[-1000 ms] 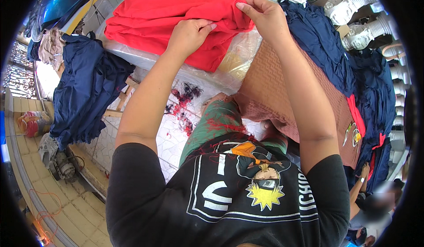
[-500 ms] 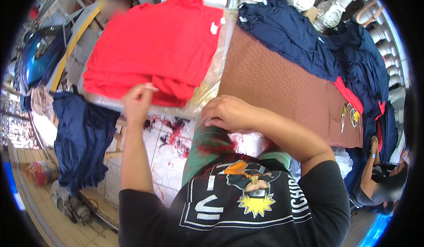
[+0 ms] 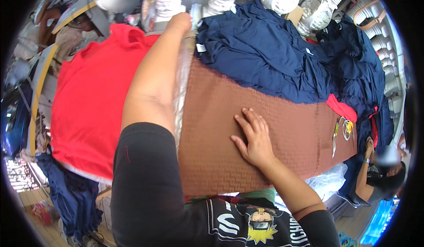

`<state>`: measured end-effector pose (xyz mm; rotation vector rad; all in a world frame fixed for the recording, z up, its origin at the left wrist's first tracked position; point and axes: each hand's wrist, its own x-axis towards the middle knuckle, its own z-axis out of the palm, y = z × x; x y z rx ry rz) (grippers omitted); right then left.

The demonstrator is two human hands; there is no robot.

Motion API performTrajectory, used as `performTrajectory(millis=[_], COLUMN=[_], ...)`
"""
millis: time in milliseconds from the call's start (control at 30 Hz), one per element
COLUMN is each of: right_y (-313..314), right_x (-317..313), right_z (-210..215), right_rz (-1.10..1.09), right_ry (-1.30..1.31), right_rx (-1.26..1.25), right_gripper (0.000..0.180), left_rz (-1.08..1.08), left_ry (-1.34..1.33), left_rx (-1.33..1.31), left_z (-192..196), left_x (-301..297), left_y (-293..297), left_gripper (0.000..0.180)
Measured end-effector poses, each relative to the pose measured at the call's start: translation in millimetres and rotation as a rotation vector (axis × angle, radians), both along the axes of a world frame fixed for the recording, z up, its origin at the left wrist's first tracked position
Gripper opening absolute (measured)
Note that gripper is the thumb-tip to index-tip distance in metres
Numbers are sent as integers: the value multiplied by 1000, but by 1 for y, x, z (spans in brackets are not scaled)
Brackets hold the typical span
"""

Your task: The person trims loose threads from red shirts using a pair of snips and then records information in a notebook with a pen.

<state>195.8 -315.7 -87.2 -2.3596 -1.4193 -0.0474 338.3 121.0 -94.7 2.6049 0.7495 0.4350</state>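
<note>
My left arm stretches far forward, its sleeve and forearm covering part of the stacked red shirts (image 3: 95, 97). At the table's far edge my left hand (image 3: 179, 24) is closed, and what its fingers hold, if anything, cannot be made out. White ribbed columns stand just beyond it. Flat on the brown textured cloth (image 3: 221, 150) rests my right hand (image 3: 257, 143), open with its fingers spread and nothing in it. Dark blue garments (image 3: 265, 55) lie heaped along the far side of the cloth, beyond my right hand.
Small thread snips (image 3: 335, 130) and a coiled pale cord (image 3: 348, 130) lie at the cloth's right end. Another person (image 3: 375, 174) is at the far right. Dark blue clothing (image 3: 73, 194) hangs at the lower left. White columns (image 3: 165, 2) line the back.
My left hand has gone from the near edge of the red stack to the table's far edge. My right hand has moved from my lap onto the brown cloth and opened. The view has shifted.
</note>
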Motion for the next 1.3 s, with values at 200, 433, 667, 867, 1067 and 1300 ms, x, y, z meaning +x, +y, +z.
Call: performTrajectory(millis=[200,433,667,867,1067,1300], right_y=[2,4,0,-4,-36,-104], right_x=[5,10,5,10,-9,-39], right_z=[7,9,8,-4,13,13], right_rz=[-36,-20,-26,10,-109,-279], right_ry=[79,149,123,65,983,1280], right_rx=[-82,-127,-65,112,684,670], right_gripper=[55,56,54,52,63,80], left_rz=[191,280,370,162,-86,-351], left_ry=[161,338,-244,-379,-255,-48], left_rx=[-122,-182,-90,143,-50,-815], left_z=[-61,-51,34,128,122,27], left_x=[79,94,28,-76,-208,-243], left_y=[15,24,-9,-77,-280,-390], left_gripper=[38,39,37,47,35,32])
